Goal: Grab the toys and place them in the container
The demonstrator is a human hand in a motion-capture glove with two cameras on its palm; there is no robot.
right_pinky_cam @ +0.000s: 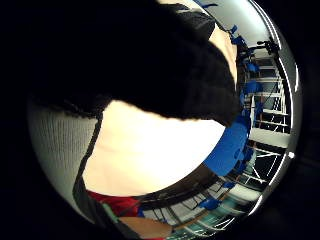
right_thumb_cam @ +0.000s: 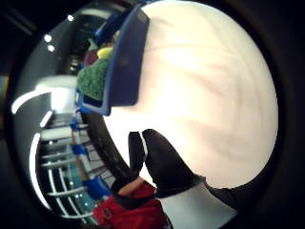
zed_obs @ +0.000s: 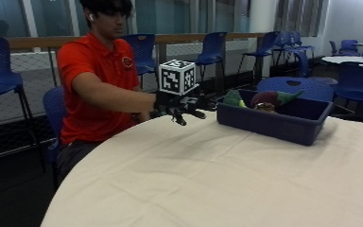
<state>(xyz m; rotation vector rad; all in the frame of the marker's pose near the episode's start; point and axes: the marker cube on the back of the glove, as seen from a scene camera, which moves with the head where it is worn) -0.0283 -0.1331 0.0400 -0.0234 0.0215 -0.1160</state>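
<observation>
Table (zed_obs: 187, 179) in the foreground, pale cloth, and I see no toys lying on the stretch of it that shows. Moving back: my hand (zed_obs: 178, 109) hangs above the near edge, just short of the bin (zed_obs: 272, 124), fingers loosely drooped and holding nothing that I can make out. The thumb-side view agrees: a relaxed black finger (right_thumb_cam: 164, 164) over bare cloth, with the bin's blue wall beside it. Farther on, the toys (zed_obs: 263, 99) sit inside the bin, a green one and a reddish one poking above the rim. I'd judge the job close to done, unless something lies out of frame. Risk from here: swing the hand sideways carelessly and it clips the bin's near corner, shoving it along the cloth or tipping the toys out.
</observation>
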